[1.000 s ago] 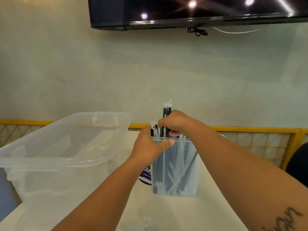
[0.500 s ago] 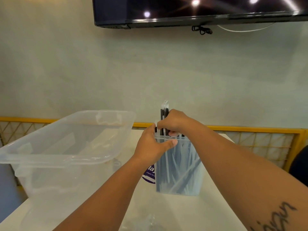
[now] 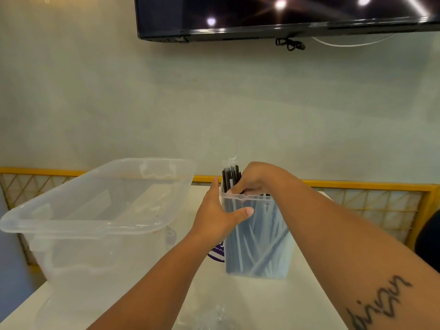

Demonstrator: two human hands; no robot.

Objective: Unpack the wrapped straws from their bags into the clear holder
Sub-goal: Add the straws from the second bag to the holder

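Lower than a moment ago, the left hand (image 3: 214, 213) now lays its thumb across the front wall of the clear holder (image 3: 262, 246), below the rim, with its fingers up the left side, holding it. The right hand (image 3: 252, 181) curls round a bundle of black wrapped straws (image 3: 229, 177) standing upright in the holder's left end, tops above the rim. The holder stands mid-frame on the white surface (image 3: 297, 301), near a clear bin (image 3: 95, 210) at left.

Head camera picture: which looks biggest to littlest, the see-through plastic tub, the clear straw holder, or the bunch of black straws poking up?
1. See-through plastic tub
2. Clear straw holder
3. Bunch of black straws, its lower part hidden behind the right hand
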